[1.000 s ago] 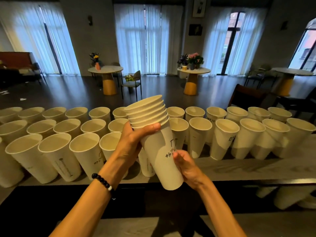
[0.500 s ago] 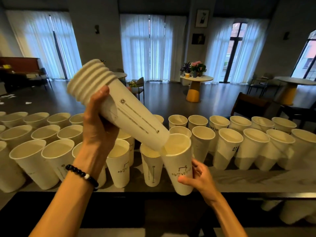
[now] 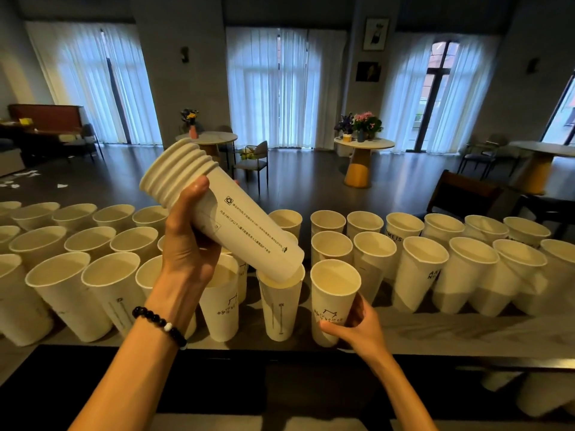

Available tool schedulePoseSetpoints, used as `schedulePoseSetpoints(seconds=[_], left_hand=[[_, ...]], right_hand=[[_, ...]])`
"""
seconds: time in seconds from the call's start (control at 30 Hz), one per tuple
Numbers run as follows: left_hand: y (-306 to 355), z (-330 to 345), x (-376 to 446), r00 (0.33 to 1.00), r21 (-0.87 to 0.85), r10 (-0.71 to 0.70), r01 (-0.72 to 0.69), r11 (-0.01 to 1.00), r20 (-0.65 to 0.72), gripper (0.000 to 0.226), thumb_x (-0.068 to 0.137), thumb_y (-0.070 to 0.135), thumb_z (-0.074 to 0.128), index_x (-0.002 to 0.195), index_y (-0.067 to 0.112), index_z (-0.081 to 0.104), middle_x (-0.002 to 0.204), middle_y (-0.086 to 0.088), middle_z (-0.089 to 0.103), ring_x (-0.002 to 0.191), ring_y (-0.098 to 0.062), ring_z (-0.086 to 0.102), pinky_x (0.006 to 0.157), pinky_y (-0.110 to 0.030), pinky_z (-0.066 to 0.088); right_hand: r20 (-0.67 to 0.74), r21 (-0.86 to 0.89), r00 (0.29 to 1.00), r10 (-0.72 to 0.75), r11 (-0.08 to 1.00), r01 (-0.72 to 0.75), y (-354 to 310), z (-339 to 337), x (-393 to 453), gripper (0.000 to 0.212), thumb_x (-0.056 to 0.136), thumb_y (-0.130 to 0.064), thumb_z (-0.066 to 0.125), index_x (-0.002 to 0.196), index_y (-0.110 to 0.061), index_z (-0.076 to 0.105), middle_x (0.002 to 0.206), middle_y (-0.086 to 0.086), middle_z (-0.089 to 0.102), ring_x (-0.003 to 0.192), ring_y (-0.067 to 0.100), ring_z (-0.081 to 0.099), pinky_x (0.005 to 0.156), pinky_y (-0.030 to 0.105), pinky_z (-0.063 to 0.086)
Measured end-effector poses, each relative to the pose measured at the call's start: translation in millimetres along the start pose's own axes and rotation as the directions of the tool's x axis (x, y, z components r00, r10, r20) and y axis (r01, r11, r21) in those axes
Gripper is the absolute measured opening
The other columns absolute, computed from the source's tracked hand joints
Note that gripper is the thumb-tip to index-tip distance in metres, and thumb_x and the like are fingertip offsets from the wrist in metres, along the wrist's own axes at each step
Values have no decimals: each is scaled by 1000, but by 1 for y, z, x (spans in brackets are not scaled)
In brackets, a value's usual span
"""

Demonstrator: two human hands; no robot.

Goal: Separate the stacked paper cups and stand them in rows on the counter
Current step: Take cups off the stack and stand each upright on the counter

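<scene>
My left hand [image 3: 186, 247] grips a stack of several white paper cups [image 3: 230, 219], tilted with its rims up to the left and its base down to the right, above the front row. My right hand [image 3: 357, 325] holds a single paper cup [image 3: 334, 301] upright at the counter's front edge, to the right of two other front-row cups. Many separated cups [image 3: 420, 269] stand upright in rows across the grey counter [image 3: 466, 334].
Rows of cups fill the counter left and right of my hands. A dark ledge [image 3: 280, 381] runs below the counter edge, with more cups [image 3: 535, 396] lying lower right. Beyond are round tables [image 3: 362, 144] with flowers, chairs and curtained windows.
My right hand pulled one cup off the bottom of the stack and lowered it to the counter's front edge. My left hand lifted and tilted the remaining stack.
</scene>
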State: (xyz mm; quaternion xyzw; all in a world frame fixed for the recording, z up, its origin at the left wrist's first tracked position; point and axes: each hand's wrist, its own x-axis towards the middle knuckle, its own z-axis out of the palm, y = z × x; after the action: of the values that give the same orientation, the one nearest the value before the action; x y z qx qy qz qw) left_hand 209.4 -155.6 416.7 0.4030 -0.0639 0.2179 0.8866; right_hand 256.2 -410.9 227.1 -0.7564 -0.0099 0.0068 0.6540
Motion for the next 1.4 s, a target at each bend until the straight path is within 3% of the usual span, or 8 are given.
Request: schedulePoseSetpoints(seconds=[0.3, 0.5, 0.63, 0.8, 0.97, 1.07, 1.2, 1.4], left_hand=[[-23, 13, -15, 996, 75, -84, 82, 994, 34, 94, 43, 48, 95, 125, 14, 65, 118, -15, 67, 110, -29, 65, 98, -49, 54], [-65, 57, -44, 961, 80, -247, 239, 968, 120, 92, 35, 56, 95, 115, 18, 69, 110, -15, 72, 104, -31, 68, 91, -49, 58], [-101, 88, -66, 908, 150, -337, 308, 939, 247, 84, 40, 53, 95, 113, 20, 72, 116, -19, 71, 106, -34, 67, 92, -51, 56], [-129, 117, -88, 862, 296, -384, 291, 910, 332, 86, 34, 57, 93, 112, 28, 70, 100, -1, 76, 92, -17, 73, 75, -32, 59], [-129, 110, -87, 867, 373, -341, 200, 906, 364, 75, 50, 42, 81, 120, 23, 61, 105, -1, 75, 97, -17, 71, 80, -34, 59], [-121, 103, -84, 890, 384, -286, 141, 912, 354, 80, 49, 41, 86, 123, 22, 61, 110, -3, 74, 103, -19, 70, 85, -33, 58], [-99, 95, -62, 917, 337, -221, 103, 936, 332, 87, 53, 39, 89, 132, 19, 57, 123, -11, 69, 116, -27, 65, 98, -49, 54], [-56, 80, -41, 991, 94, -72, 62, 994, 115, 101, 41, 51, 94, 131, 19, 59, 122, -9, 66, 116, -25, 62, 95, -45, 56]], right_hand=[[78, -44, 997, -16, 999, 20, 8, -18, -4, 91, 64, -3, 88, 136, -32, 40, 123, -19, 49, 120, 6, 47, 95, 26, 47], [-165, 91, 984, -67, 992, 83, 0, -70, -33, 32, 69, -34, 83, 91, -17, 67, 85, 14, 64, 87, 35, 62, 71, 29, 52], [187, 195, 982, -37, 981, 0, -40, -101, -48, 78, 53, -81, 71, 101, -20, 73, 102, 21, 70, 90, 28, 68, 74, 30, 55], [494, 374, 863, -110, 922, -96, -54, -116, -69, 82, 76, -69, 63, 132, -10, 56, 112, 25, 67, 101, 36, 67, 91, 44, 53], [398, 238, 917, -32, 969, -70, -44, -110, -75, 102, 56, -70, 79, 130, -6, 53, 115, 18, 69, 107, 32, 66, 96, 47, 52], [296, 131, 955, 8, 990, -49, -43, -104, -79, 102, 49, -66, 85, 131, -14, 53, 118, 5, 69, 109, 18, 67, 87, 32, 56], [162, 5, 982, 94, 995, -96, -25, -97, -79, 122, 49, -49, 94, 149, -31, 28, 137, -7, 54, 122, 10, 56, 101, 37, 51], [-21, 84, 996, 82, 993, -80, -6, -85, -57, 90, 65, -18, 89, 132, -37, 32, 125, -14, 53, 115, 8, 53, 95, 28, 46]])
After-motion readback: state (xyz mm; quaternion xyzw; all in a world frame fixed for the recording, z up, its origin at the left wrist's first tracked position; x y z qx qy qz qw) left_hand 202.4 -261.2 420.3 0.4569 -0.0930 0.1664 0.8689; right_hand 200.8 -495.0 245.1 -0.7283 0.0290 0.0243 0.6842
